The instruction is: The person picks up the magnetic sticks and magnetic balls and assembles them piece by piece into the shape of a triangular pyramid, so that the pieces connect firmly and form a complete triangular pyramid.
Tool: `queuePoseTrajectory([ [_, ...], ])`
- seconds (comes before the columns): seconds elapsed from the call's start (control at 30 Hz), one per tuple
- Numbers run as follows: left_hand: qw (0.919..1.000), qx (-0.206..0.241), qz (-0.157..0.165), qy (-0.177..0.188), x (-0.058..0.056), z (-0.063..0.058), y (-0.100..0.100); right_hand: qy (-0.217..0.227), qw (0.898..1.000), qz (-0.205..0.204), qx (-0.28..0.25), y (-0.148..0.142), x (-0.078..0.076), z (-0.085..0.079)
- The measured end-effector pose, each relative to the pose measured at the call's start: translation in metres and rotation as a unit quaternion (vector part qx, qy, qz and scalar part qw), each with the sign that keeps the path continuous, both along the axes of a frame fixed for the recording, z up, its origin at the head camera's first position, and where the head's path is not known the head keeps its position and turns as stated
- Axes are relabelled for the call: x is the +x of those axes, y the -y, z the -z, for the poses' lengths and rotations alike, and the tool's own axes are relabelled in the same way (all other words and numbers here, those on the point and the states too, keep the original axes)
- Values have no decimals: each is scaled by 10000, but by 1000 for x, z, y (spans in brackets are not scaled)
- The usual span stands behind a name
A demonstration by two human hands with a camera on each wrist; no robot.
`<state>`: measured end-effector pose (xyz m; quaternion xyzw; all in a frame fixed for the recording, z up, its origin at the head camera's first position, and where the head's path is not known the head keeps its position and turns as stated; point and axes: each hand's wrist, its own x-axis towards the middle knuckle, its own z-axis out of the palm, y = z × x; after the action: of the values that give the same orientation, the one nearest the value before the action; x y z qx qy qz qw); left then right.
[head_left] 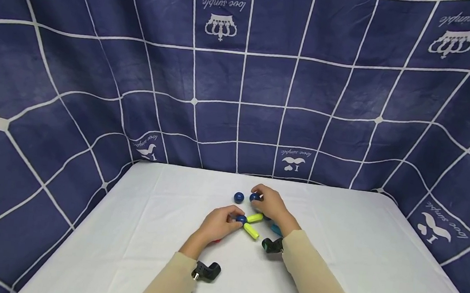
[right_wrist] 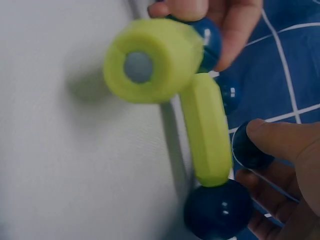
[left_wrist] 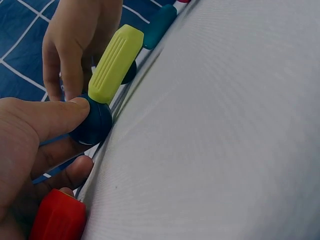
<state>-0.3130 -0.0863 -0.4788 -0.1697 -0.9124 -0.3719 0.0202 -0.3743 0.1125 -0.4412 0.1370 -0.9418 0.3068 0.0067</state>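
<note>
My left hand point(head_left: 219, 222) pinches a blue ball point(left_wrist: 96, 125) between thumb and fingers, close over the white table. Two yellow ribbed rods spread from this ball: one rod point(head_left: 251, 231) points toward the front right, the other point(right_wrist: 207, 132) runs to a second blue ball point(right_wrist: 218, 210). Farther back, my right hand point(head_left: 271, 204) holds a separate blue ball point(right_wrist: 248, 147) between thumb and fingers. To its left, another blue ball point(head_left: 238, 197) lies loose on the table. A red rod point(left_wrist: 57, 217) sits beneath my left hand, mostly hidden in the head view.
A teal rod point(head_left: 276, 229) lies by the right wrist, partly covered by it in the head view. White cloth covers the table point(head_left: 159, 215). A dark blue curtain with white grid lines point(head_left: 267, 83) stands behind and along both sides.
</note>
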Motion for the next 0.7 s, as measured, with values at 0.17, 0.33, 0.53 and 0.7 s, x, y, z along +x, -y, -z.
queuePoseTrajectory([
  [0.17, 10000, 1, 34, -84, -1, -2, 0, -307, 9986, -98, -419, -12, 16, -14],
  [0.33, 10000, 14, 35, -2, -1, -2, -1, -289, 9963, -245, -772, -24, 38, -18],
  [0.53, 10000, -10, 26, 84, 1, 0, -2, -104, 9943, -374, -995, -37, 64, -11],
  [0.7, 10000, 5, -30, 54, 2, -1, -1, -165, 9934, -530, -1007, -45, 80, -7],
])
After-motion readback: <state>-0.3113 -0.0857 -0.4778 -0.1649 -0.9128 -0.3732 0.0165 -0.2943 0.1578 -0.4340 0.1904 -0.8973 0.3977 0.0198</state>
